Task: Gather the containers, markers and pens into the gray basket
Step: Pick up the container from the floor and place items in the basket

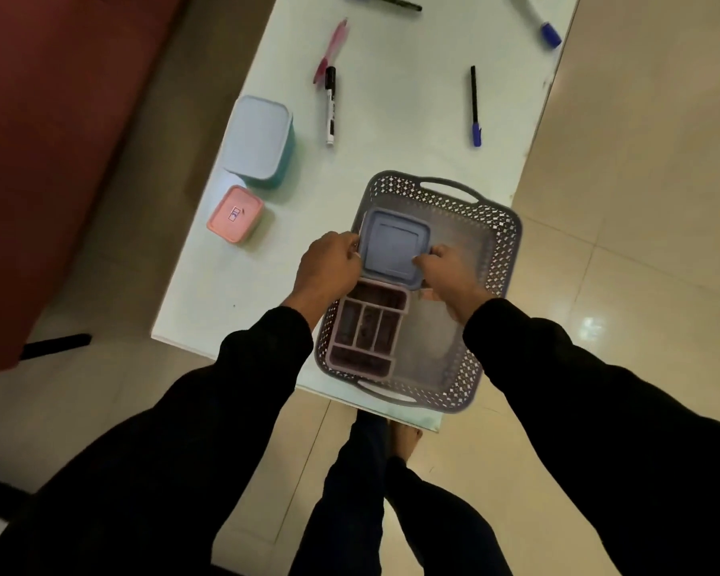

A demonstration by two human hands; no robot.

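The gray basket (500, 226) sits at the near edge of the white table (391, 130). Inside it lies a pink divided tray (366, 330). A blue-lidded square container (393, 248) is held over the basket's far left part, my left hand (329, 266) on its left side and my right hand (449, 272) on its right. On the table's left stand a teal container with a pale lid (258, 139) and a small pink container (235, 213). Loose on the table lie a pink pen (331, 49), a white marker (330, 106), a blue-capped pen (474, 106), a blue-capped marker (537, 18) and a dark pen (387, 1).
A dark red sofa (46, 139) stands left of the table. Beige floor tiles (641, 201) surround the table on the right and near sides. My legs and a bare foot (404, 440) are below the table's near edge.
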